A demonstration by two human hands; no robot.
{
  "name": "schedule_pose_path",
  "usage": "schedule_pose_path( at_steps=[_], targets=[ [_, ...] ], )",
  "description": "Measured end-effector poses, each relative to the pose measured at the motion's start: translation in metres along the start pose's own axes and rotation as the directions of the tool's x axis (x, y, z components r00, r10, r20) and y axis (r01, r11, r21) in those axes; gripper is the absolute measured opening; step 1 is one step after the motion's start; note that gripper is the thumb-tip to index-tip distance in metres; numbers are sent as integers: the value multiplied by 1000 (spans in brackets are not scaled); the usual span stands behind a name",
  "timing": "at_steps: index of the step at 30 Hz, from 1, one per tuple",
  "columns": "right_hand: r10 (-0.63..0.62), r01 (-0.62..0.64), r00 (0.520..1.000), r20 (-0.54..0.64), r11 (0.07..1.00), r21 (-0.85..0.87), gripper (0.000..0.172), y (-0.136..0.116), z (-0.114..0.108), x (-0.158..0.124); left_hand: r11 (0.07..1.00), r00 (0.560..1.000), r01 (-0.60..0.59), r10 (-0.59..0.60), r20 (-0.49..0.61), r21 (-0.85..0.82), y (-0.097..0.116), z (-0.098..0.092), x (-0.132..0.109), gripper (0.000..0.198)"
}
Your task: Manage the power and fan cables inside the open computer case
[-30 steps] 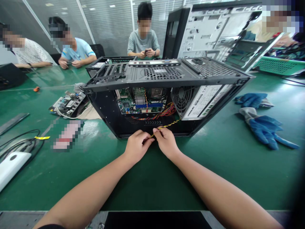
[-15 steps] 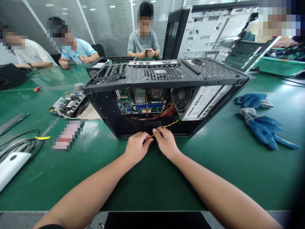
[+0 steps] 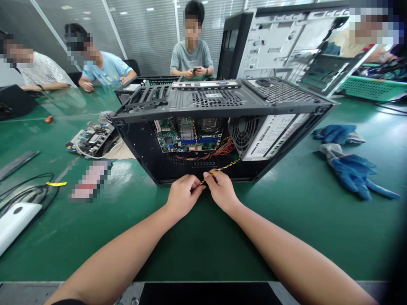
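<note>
A twisted yellow-and-black cable (image 3: 227,166) runs from the power supply (image 3: 270,137) down to the front edge of the open computer case (image 3: 140,154). My left hand (image 3: 183,195) pinches the cable near its lower end, fingers closed. Just right of it, my right hand (image 3: 221,189) is closed on the same cable, thumb and fingertips together. The cable's end is hidden by my fingers. Inside the case, a green motherboard (image 3: 167,142) shows behind a bundle of red, orange and black wires (image 3: 219,149).
Blue work gloves (image 3: 349,169) lie to the right. A second, pale metal case (image 3: 270,46) stands behind, near a green basket (image 3: 375,88). On the left are a circuit board assembly (image 3: 90,137), black cables (image 3: 47,199) and a white device (image 3: 19,222). Several people sit around the table.
My hands stay nearly in place, the left shifted very slightly on the cable. Across the table, a person in light blue has lowered a hand.
</note>
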State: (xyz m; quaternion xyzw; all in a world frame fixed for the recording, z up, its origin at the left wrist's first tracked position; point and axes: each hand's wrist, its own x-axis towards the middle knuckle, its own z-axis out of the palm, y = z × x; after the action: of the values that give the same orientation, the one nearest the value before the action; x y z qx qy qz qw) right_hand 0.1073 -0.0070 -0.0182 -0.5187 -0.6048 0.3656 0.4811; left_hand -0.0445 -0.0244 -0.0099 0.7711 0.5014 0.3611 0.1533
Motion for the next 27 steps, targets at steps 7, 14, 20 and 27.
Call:
schedule_pose_path(
  at_steps=[7,14,20,27],
  targets=[
    [4,-4,1000,5,1000,-5,36,-1,-1,0,1000,1000,-1,0,17,16,1,1,-1,9],
    [20,-20,1000,-2,1000,-11,36,-1,-1,0,998,999,-19,16,47,56,0,0,0,10],
    [11,-11,1000,2,1000,2,36,0,-1,0,1000,1000,-11,11,24,3,0,1,0,12],
    [10,-10,1000,-2,1000,3,35,1,0,0,1000,1000,-9,9,26,-6,0,1,-1,13]
  ],
)
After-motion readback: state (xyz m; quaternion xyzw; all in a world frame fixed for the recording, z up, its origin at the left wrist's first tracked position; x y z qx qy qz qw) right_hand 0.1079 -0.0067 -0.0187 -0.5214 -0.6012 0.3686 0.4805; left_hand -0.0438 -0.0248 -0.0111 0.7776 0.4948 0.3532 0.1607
